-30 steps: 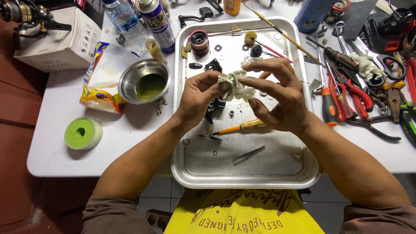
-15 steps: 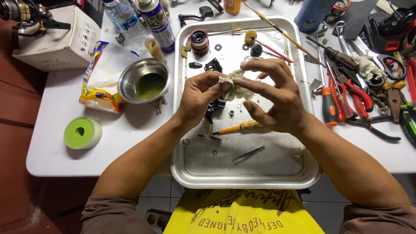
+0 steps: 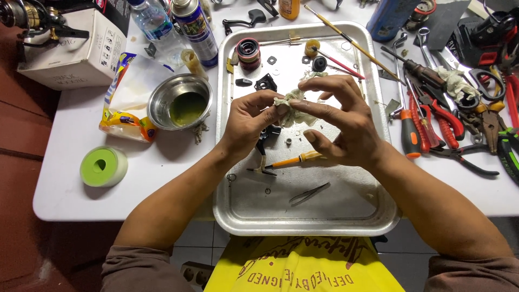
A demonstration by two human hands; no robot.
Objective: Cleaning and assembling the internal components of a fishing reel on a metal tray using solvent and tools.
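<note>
Both hands were up over the middle of the metal tray (image 3: 378, 211), working one wad of soiled rag (image 3: 294, 108) between them. Your left hand (image 3: 250, 125) was closed down on the rag's near edge, thumb and forefinger pinched. Your right hand (image 3: 341, 125) had thumb and first finger on the rag's other side, the remaining fingers fanned loose and holding nothing.

Compared with a second ago: the rag looked bunched tighter and the right fingers had spread wider above it; both hands had barely shifted over the tray. I judged you were mid-wipe, turning something small inside the cloth. Whatever was wrapped in it I could not make out.

Just below your left hand lay a black reel part (image 3: 268, 135) and a yellow-handled pick (image 3: 296, 160); nearer you, under the right wrist, tweezers (image 3: 309, 193). Beyond your fingertips sat a red-and-black spool (image 3: 248, 53), small washers and two thin brushes (image 3: 346, 42). Out past the left hand, off the tray: a steel bowl of greenish liquid (image 3: 181, 103), a spray can (image 3: 195, 27), a green tape roll (image 3: 102, 166). Past the right hand: red-handled pliers (image 3: 446, 121) and a screwdriver (image 3: 409, 127).

Loose small parts sat directly beneath the hands; a dropped piece could land among them.
</note>
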